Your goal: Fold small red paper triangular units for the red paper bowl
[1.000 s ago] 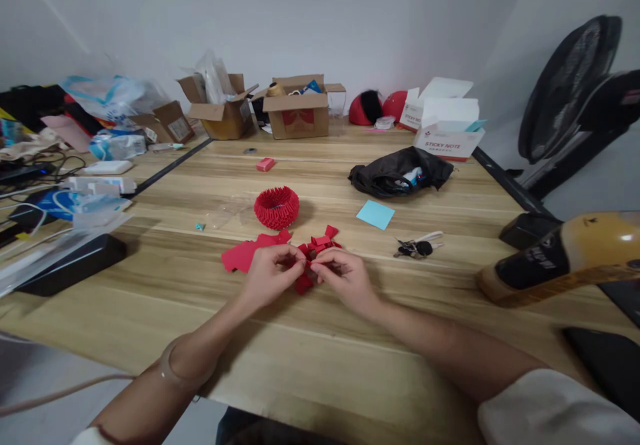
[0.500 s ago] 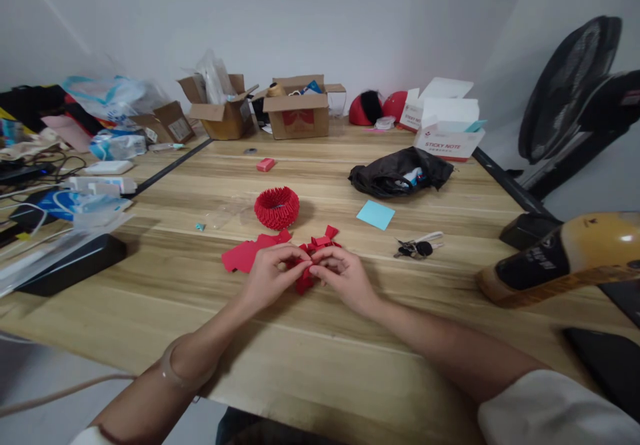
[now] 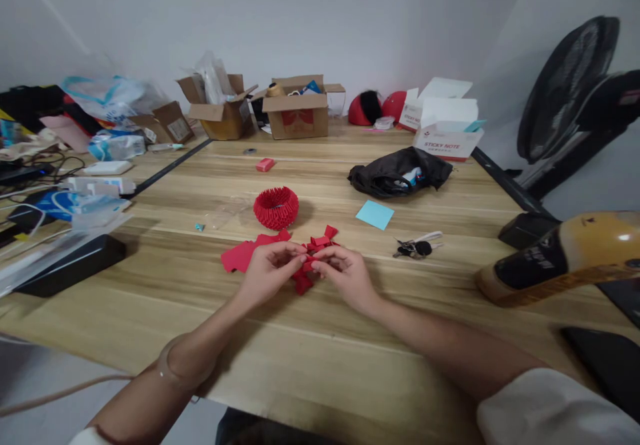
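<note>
Between the fingertips of my left hand [image 3: 273, 268] and my right hand [image 3: 346, 273] is a small red paper piece [image 3: 309, 263], pinched from both sides. Both hands are closed on it, just above the table. More red paper pieces [image 3: 320, 240] lie behind and beneath the fingers, partly hidden by them. Flat red paper [image 3: 240, 255] spreads on the table to the left, its edge behind my left hand. Beyond the hands stands a round red bowl of folded paper pieces [image 3: 277, 209], ringed with many points.
A light blue sticky note [image 3: 375, 214], keys [image 3: 414, 249] and a black bag [image 3: 400, 173] lie to the right. A large bottle [image 3: 555, 258] stands near the right edge. Open cardboard boxes [image 3: 300, 115] line the back, and a black case [image 3: 75, 265] sits left.
My fingertips have moved slightly apart, my right hand shifting a little right. More of the red paper piece now shows between them.
</note>
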A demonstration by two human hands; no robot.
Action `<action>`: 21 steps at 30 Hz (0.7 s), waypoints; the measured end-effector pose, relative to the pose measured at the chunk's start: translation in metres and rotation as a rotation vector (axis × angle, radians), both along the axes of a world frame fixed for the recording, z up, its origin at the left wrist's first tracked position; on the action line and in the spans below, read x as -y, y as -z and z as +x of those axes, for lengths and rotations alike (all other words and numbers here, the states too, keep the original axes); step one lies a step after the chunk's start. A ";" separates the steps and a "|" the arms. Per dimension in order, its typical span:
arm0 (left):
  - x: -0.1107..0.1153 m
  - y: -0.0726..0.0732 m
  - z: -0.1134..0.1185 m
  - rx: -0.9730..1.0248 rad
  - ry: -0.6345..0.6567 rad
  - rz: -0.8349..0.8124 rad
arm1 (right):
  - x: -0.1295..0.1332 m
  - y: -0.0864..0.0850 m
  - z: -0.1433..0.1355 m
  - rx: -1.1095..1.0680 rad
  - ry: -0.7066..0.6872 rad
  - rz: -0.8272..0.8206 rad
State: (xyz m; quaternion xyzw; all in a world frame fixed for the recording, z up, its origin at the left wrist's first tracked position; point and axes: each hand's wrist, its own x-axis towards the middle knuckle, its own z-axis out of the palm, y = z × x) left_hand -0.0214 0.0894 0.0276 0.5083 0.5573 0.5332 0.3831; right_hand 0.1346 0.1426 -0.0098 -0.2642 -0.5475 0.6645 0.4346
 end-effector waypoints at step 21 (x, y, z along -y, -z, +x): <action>0.001 0.002 -0.001 0.038 0.033 -0.035 | -0.001 0.001 0.001 0.017 0.007 0.023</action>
